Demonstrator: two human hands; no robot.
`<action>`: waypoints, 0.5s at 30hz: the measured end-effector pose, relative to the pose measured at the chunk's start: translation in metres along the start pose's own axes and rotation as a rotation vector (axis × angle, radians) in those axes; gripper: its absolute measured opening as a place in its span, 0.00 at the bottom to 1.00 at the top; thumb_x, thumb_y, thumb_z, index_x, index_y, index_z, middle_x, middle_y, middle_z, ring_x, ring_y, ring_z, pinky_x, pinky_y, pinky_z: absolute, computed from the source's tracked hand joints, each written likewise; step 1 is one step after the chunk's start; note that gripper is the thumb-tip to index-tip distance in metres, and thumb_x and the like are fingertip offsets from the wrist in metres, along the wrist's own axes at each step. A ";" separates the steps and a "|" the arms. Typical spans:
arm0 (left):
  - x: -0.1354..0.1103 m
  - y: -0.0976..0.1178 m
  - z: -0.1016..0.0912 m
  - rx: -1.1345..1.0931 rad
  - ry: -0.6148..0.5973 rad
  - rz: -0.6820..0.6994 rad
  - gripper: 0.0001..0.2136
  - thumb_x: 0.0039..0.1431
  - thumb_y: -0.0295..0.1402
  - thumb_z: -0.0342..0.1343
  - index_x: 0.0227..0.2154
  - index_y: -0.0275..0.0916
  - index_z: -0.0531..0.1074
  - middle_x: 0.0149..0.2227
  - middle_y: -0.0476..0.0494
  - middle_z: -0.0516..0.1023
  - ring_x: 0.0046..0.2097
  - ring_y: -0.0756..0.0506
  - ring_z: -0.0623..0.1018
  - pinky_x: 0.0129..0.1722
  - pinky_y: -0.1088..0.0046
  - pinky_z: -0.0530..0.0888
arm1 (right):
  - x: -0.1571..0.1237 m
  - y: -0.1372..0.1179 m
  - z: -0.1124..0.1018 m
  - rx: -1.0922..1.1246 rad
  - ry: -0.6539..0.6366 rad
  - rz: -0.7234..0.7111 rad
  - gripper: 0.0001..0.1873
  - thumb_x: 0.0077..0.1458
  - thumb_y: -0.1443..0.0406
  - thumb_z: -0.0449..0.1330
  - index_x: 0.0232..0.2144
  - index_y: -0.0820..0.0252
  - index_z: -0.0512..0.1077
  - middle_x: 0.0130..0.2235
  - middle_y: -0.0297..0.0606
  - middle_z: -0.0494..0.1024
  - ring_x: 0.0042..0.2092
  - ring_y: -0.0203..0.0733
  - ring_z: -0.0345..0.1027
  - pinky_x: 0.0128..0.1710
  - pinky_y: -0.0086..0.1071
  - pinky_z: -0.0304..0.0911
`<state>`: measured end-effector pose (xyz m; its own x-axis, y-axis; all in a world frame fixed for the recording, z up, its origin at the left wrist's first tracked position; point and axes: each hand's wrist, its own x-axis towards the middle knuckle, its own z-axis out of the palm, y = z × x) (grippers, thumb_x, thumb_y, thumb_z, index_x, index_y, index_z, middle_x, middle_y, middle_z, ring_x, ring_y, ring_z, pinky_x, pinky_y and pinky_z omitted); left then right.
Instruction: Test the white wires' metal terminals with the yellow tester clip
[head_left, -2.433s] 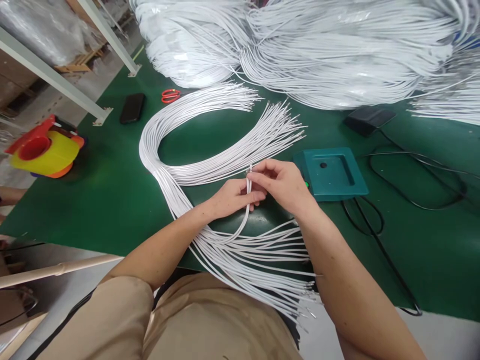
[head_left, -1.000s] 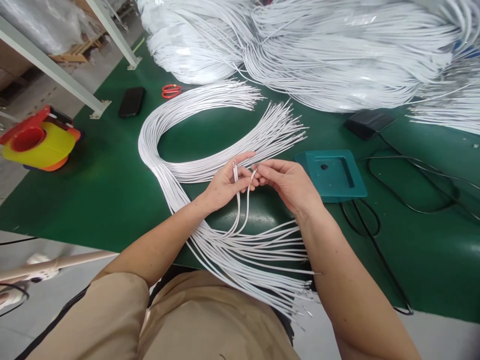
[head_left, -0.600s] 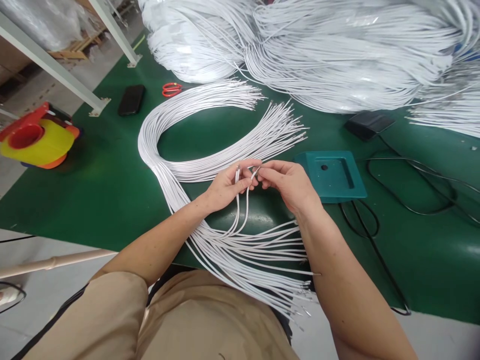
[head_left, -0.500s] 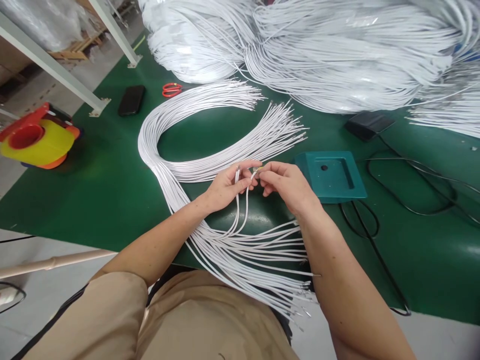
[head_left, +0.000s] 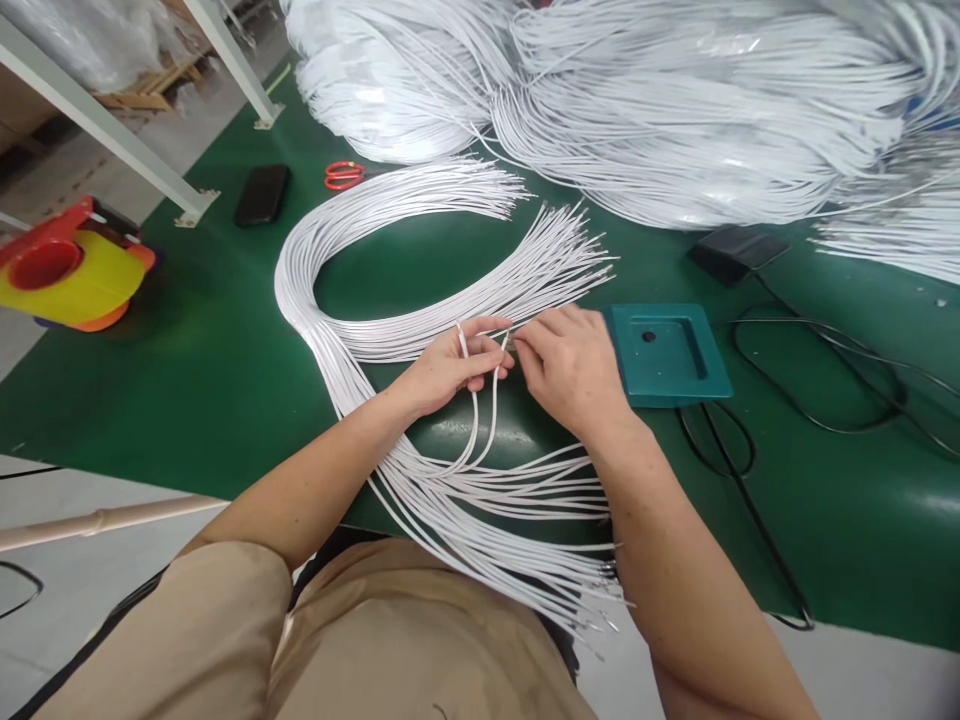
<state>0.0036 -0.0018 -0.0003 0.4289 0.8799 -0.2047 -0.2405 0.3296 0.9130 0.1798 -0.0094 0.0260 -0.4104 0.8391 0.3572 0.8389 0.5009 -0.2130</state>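
Note:
Two thin white cables [head_left: 493, 425] rise from the loose bundle into my left hand [head_left: 450, 372]. Thumb and fingers of that hand are closed on one cable near its tip, while the other cable runs up between the fingers. Close beside that tip is my right hand [head_left: 574, 370], its fingers curled and pinched together; whatever lies between them is hidden. Under my forearms, part of the white cable bundle [head_left: 510, 490] fans out to the right, with small metal ends. More of the bundle [head_left: 300, 270] curves around on the green tabletop [head_left: 187, 380].
A teal tray-like device [head_left: 637, 375] stands right of my right hand, with black cords [head_left: 825, 430] nearby. Large heaps of white cable [head_left: 675, 130] fill the back. Red-handled scissors [head_left: 344, 176], a black phone-like object [head_left: 262, 195] and a yellow-red tape dispenser [head_left: 71, 275] lie left.
My right hand has turned, its back now facing up, and its fingers have curled in more at the cable tip. The cable between my left fingers has shifted slightly left.

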 end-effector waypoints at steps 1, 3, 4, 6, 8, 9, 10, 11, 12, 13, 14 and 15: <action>0.001 0.000 -0.001 0.037 0.016 0.011 0.23 0.50 0.31 0.64 0.49 0.37 0.67 0.30 0.47 0.77 0.30 0.52 0.77 0.19 0.83 0.61 | 0.000 0.003 -0.001 -0.062 -0.003 -0.003 0.09 0.59 0.67 0.51 0.34 0.61 0.73 0.37 0.46 0.77 0.44 0.51 0.64 0.46 0.42 0.54; 0.003 -0.001 -0.002 0.120 0.045 0.032 0.23 0.50 0.30 0.63 0.49 0.36 0.65 0.30 0.47 0.78 0.31 0.50 0.78 0.19 0.83 0.63 | 0.000 0.007 -0.004 -0.131 -0.030 0.018 0.09 0.58 0.69 0.52 0.37 0.62 0.72 0.38 0.47 0.78 0.44 0.52 0.64 0.48 0.43 0.52; 0.004 -0.002 -0.002 0.157 0.056 0.035 0.23 0.50 0.29 0.63 0.49 0.36 0.64 0.29 0.47 0.78 0.31 0.50 0.79 0.19 0.83 0.64 | -0.001 0.009 -0.005 -0.148 -0.054 0.029 0.09 0.57 0.70 0.52 0.38 0.62 0.72 0.37 0.46 0.78 0.42 0.52 0.65 0.48 0.43 0.53; 0.006 -0.004 -0.002 0.211 0.074 0.036 0.22 0.49 0.28 0.62 0.48 0.36 0.63 0.28 0.49 0.78 0.31 0.49 0.79 0.19 0.82 0.66 | -0.002 0.011 -0.007 -0.176 -0.095 0.040 0.11 0.56 0.73 0.51 0.38 0.62 0.71 0.35 0.46 0.79 0.40 0.51 0.66 0.47 0.42 0.53; 0.008 -0.005 -0.001 0.244 0.083 0.042 0.22 0.49 0.27 0.61 0.47 0.36 0.63 0.26 0.50 0.77 0.30 0.49 0.79 0.19 0.82 0.67 | -0.002 0.012 -0.008 -0.209 -0.096 0.046 0.11 0.55 0.73 0.51 0.38 0.62 0.71 0.35 0.47 0.79 0.40 0.52 0.66 0.44 0.42 0.54; 0.008 -0.006 -0.001 0.259 0.085 0.047 0.21 0.49 0.27 0.61 0.47 0.36 0.63 0.26 0.50 0.77 0.30 0.49 0.79 0.20 0.82 0.67 | -0.003 0.012 -0.008 -0.225 -0.093 0.044 0.12 0.54 0.73 0.51 0.38 0.62 0.71 0.35 0.47 0.79 0.40 0.52 0.66 0.44 0.42 0.54; 0.009 -0.007 -0.001 0.275 0.086 0.052 0.21 0.49 0.27 0.60 0.47 0.37 0.63 0.26 0.51 0.77 0.30 0.49 0.79 0.20 0.82 0.67 | -0.003 0.013 -0.009 -0.237 -0.093 0.037 0.12 0.54 0.73 0.51 0.38 0.62 0.71 0.35 0.48 0.79 0.40 0.53 0.66 0.44 0.42 0.54; 0.009 -0.007 0.000 0.291 0.087 0.056 0.21 0.50 0.27 0.60 0.47 0.37 0.63 0.26 0.51 0.77 0.30 0.49 0.79 0.20 0.82 0.67 | -0.003 0.013 -0.009 -0.244 -0.099 0.026 0.12 0.54 0.73 0.52 0.38 0.62 0.71 0.35 0.48 0.79 0.40 0.52 0.65 0.44 0.43 0.54; 0.010 -0.008 -0.001 0.307 0.088 0.059 0.20 0.50 0.26 0.59 0.47 0.37 0.63 0.26 0.51 0.77 0.30 0.49 0.79 0.20 0.82 0.67 | -0.002 0.014 -0.008 -0.246 -0.107 0.013 0.11 0.54 0.73 0.52 0.38 0.62 0.72 0.35 0.47 0.79 0.40 0.52 0.65 0.44 0.43 0.54; 0.010 -0.009 -0.001 0.323 0.092 0.061 0.20 0.50 0.26 0.59 0.47 0.37 0.62 0.26 0.51 0.77 0.30 0.50 0.79 0.20 0.82 0.68 | -0.002 0.015 -0.008 -0.245 -0.115 0.002 0.11 0.54 0.73 0.52 0.37 0.62 0.72 0.35 0.47 0.79 0.40 0.52 0.65 0.44 0.43 0.54; 0.011 -0.009 -0.001 0.340 0.098 0.062 0.20 0.50 0.26 0.59 0.47 0.37 0.62 0.26 0.51 0.77 0.30 0.49 0.79 0.21 0.82 0.68 | -0.001 0.016 -0.008 -0.240 -0.122 -0.006 0.11 0.54 0.73 0.52 0.37 0.62 0.72 0.34 0.47 0.79 0.39 0.52 0.65 0.44 0.43 0.54; 0.011 -0.010 -0.001 0.357 0.103 0.061 0.20 0.50 0.26 0.58 0.47 0.38 0.62 0.26 0.51 0.77 0.31 0.49 0.79 0.21 0.82 0.68 | -0.001 0.017 -0.007 -0.235 -0.123 -0.006 0.11 0.54 0.73 0.52 0.36 0.62 0.73 0.34 0.46 0.79 0.39 0.52 0.65 0.43 0.43 0.54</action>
<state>0.0095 0.0051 -0.0120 0.3287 0.9301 -0.1641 0.0634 0.1516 0.9864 0.1972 -0.0029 0.0284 -0.4435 0.8631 0.2417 0.8906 0.4546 0.0110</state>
